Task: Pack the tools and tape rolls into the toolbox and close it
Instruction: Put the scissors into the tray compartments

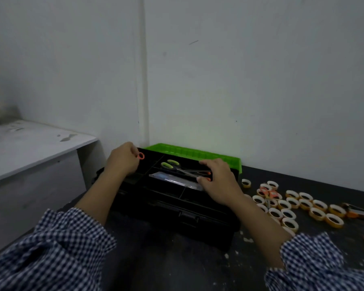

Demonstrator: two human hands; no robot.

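The black toolbox (177,208) stands open on the dark table, its green lid (198,154) leaning back against the wall. Its top tray holds green-handled scissors (170,164) and a clear flat packet (172,179). My left hand (122,159) is over the tray's left end, fingers closed on an orange ring handle (141,155); the rest of that tool is hidden. My right hand (218,180) lies at the tray's right end, fingers curled on an orange-handled tool (208,179) that is mostly covered. Several tape rolls (292,206) lie to the right of the box.
Orange-handled scissors (269,194) lie among the rolls, and more orange-handled tools (358,213) sit at the table's far right edge. A white shelf (29,143) stands to the left. The wall rises right behind the lid.
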